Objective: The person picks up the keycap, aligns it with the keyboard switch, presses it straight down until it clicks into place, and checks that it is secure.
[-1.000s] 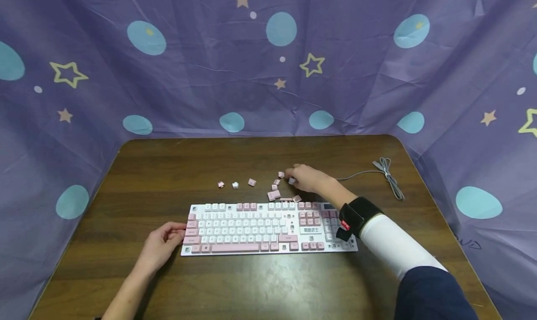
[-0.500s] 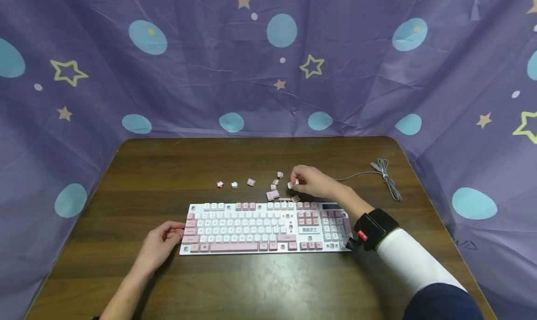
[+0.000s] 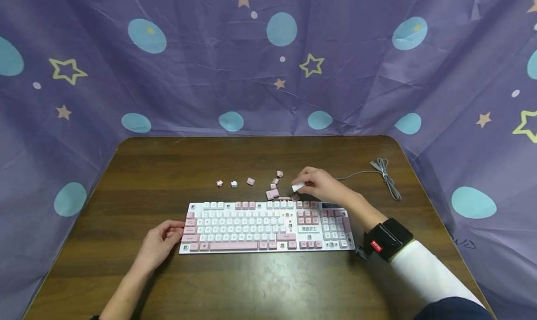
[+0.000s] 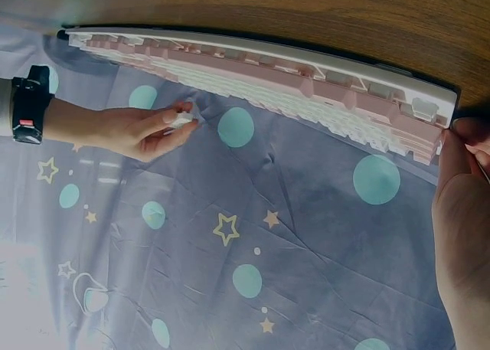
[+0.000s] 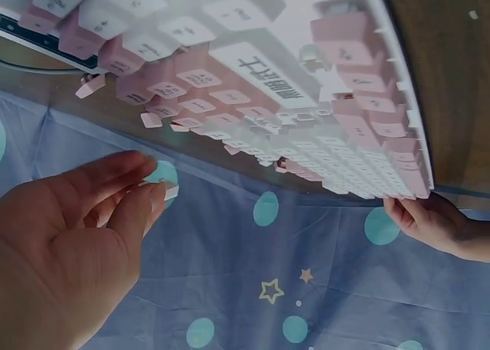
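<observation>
From the head view, I see the right hand pinching a white keycap beyond the far edge of the keyboard, near loose keycaps; the left hand grips its left edge. The left wrist view shows that hold at a corner. In the right wrist view, thumb and fingertips clasp the keycap, apart from the keyboard.

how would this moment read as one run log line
left hand: holds keyboard, left edge | right hand: pinches white keycap | keyboard: some key spots bare | loose keycaps: behind keyboard | cable: bundled
</observation>
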`<state>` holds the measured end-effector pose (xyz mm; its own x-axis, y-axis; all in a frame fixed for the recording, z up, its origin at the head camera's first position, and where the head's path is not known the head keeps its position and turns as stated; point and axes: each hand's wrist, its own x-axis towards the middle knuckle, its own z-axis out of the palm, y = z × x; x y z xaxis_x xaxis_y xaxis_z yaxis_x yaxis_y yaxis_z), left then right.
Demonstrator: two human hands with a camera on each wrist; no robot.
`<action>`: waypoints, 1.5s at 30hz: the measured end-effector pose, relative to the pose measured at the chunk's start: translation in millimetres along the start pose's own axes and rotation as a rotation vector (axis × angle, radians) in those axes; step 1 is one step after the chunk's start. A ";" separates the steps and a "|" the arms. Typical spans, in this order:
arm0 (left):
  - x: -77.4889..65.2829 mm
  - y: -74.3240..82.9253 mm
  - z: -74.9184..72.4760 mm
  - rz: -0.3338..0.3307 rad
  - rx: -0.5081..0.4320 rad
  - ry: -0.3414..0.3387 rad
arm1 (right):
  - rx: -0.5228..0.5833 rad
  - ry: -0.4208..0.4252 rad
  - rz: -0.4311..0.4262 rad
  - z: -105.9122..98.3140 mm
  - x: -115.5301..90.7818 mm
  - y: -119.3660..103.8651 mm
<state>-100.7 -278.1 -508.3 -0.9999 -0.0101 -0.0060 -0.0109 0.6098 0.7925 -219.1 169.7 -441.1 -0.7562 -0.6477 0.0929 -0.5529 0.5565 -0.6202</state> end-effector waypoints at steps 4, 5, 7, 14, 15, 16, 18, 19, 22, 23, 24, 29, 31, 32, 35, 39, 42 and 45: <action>0.1 0.7 0.6 0.000 -0.002 -0.005 | -0.029 -0.006 0.010 -3.1 -12.5 -3.3; 0.1 1.1 0.8 0.000 -0.001 -0.005 | -0.029 -0.006 0.013 -3.8 -15.8 -4.4; 0.6 1.9 1.0 0.002 -0.001 -0.002 | -0.028 0.007 0.007 -5.1 -21.9 -6.0; 2.5 4.0 0.8 0.011 -0.017 -0.001 | -0.054 0.027 -0.022 -9.7 -46.2 -13.8; 2.4 4.2 0.5 0.011 -0.020 0.000 | -0.067 0.027 -0.025 -10.1 -49.8 -14.5; 2.4 4.3 0.2 0.012 -0.022 0.000 | -0.083 0.026 -0.027 -10.4 -53.4 -15.2; 2.0 3.5 -0.2 0.011 -0.016 0.001 | -0.100 0.024 -0.021 -10.5 -60.1 -15.7; 1.8 3.2 -0.4 0.009 -0.014 0.003 | -0.104 0.022 -0.013 -10.7 -63.4 -16.3; 1.0 1.4 -0.6 0.006 0.001 0.001 | -0.114 0.007 0.004 -10.3 -72.7 -16.6; 0.7 0.9 -0.4 0.001 0.003 0.001 | -0.111 0.002 0.007 -10.0 -75.6 -16.2; 0.4 0.5 -0.2 -0.002 0.003 0.000 | -0.105 -0.003 0.009 -9.9 -78.5 -16.1; -0.9 -0.7 1.3 -0.018 0.007 -0.001 | -0.076 -0.026 0.070 -7.7 -90.7 -13.1; -1.0 -0.8 2.0 -0.020 0.007 -0.004 | -0.049 -0.029 0.106 -6.3 -94.8 -11.1; -0.9 -0.8 2.3 -0.022 0.010 -0.005 | -0.022 -0.030 0.122 -5.9 -96.8 -10.4; -0.1 -0.7 3.5 -0.024 0.012 -0.007 | 0.030 -0.027 0.153 -4.9 -102.9 -7.9; 0.8 -0.1 4.4 -0.015 0.017 -0.007 | -0.035 -0.001 0.154 -4.5 -110.1 -6.1; 1.2 0.3 4.2 -0.002 0.022 -0.007 | -0.113 0.013 0.132 -3.5 -113.5 -4.9; 1.6 -0.1 2.5 -0.001 0.027 -0.006 | -0.122 0.002 0.092 -2.2 -115.0 -4.2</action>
<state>-102.3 -276.2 -509.9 -0.9999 -0.0060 -0.0100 -0.0115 0.6312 0.7755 -130.6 242.9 -447.4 -0.8062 -0.5902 0.0416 -0.5194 0.6725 -0.5272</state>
